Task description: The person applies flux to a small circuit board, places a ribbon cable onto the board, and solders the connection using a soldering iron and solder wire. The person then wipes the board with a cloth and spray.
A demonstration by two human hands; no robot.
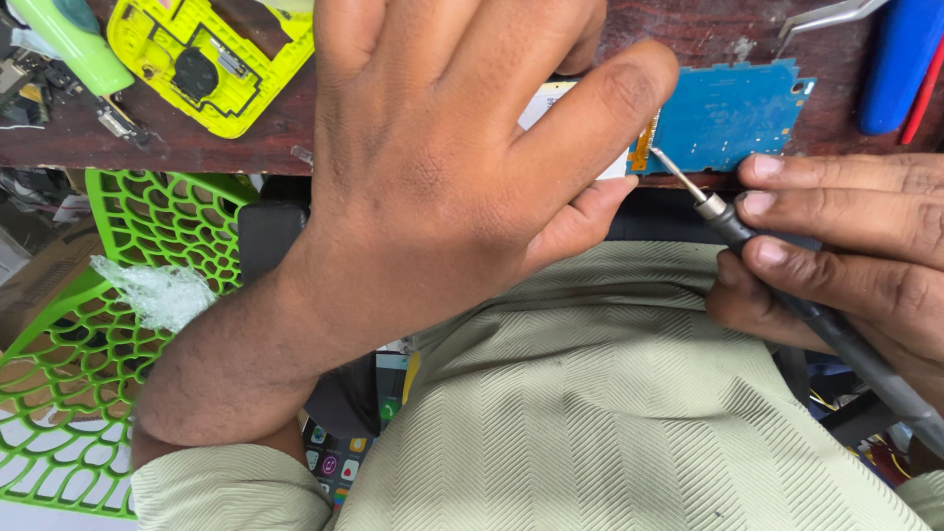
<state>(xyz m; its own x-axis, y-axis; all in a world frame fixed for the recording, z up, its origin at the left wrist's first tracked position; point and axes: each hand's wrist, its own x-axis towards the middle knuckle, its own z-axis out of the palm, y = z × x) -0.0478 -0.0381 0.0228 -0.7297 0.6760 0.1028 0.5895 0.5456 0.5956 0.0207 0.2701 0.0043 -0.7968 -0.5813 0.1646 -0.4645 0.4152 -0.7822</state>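
My left hand [442,157] lies palm down over the near edge of a dark wooden bench [256,147], pressing on a white part [539,103] joined to a blue circuit board [728,116]; its thumb rests beside the board's orange connector strip [644,149]. My right hand [846,246] grips a dark soldering iron [787,285] like a pen. The metal tip [674,169] touches the board's left edge by the orange strip. Most of the white part is hidden under my left hand.
A yellow phone housing [211,59] and a pale green tube [74,44] lie at the back left of the bench. Metal tweezers [831,15] and a blue tool handle [900,59] lie at the back right. A green lattice basket [108,324] stands below left.
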